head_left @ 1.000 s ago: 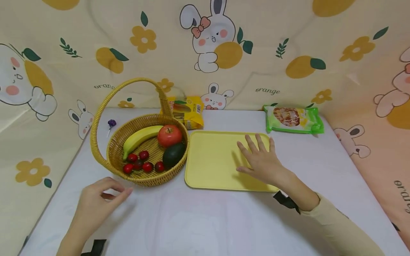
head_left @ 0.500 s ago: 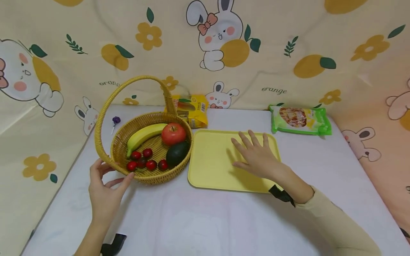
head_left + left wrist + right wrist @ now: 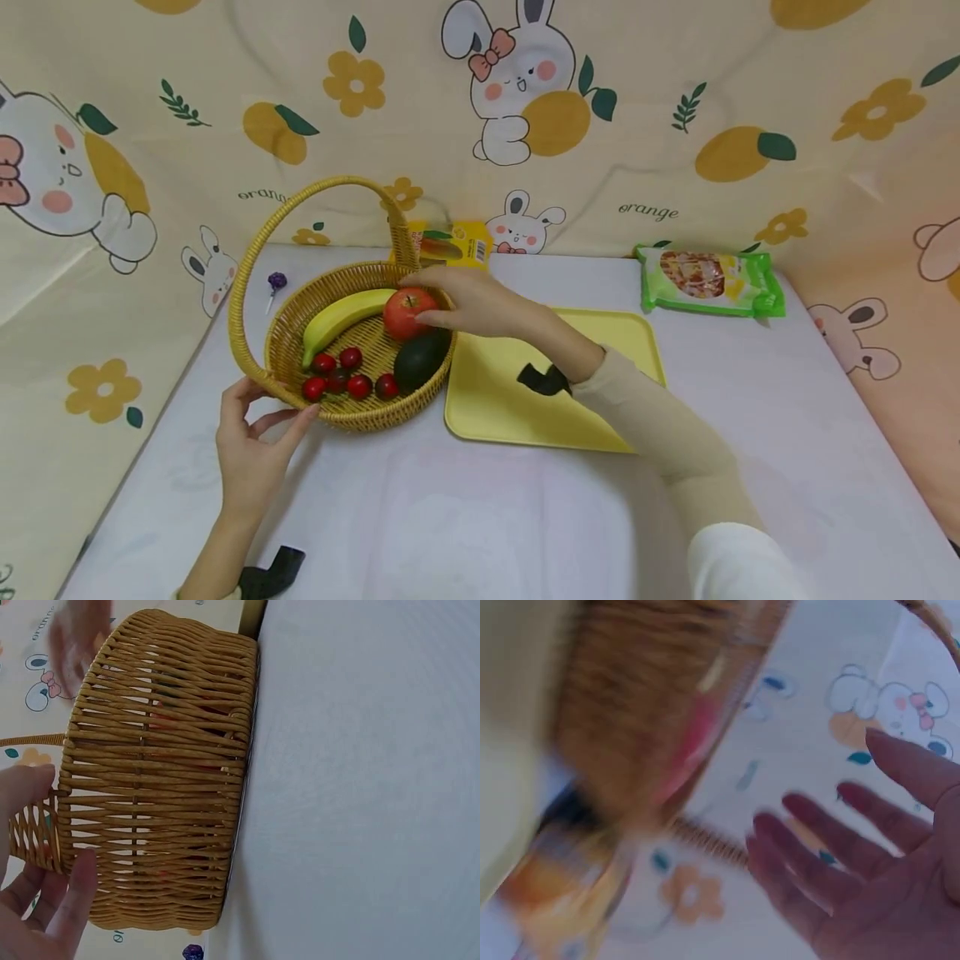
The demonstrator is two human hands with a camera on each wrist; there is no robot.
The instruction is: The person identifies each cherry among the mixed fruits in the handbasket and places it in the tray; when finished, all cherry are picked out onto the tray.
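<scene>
Head view: right hand, empty, fingers apart, from tray to apple; left hand round basket rim.

We see rough, ribbed wicker on the woven basket, smooth matt plastic on the tray, glossy skins on the apple and cherries, shiny film on the green packet, and a matt, cloth-like tabletop.

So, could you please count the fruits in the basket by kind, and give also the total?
Cherries: 6
Banana: 1
Apple: 1
Dark green fruit, avocado-like: 1
Total visible: 9
</scene>
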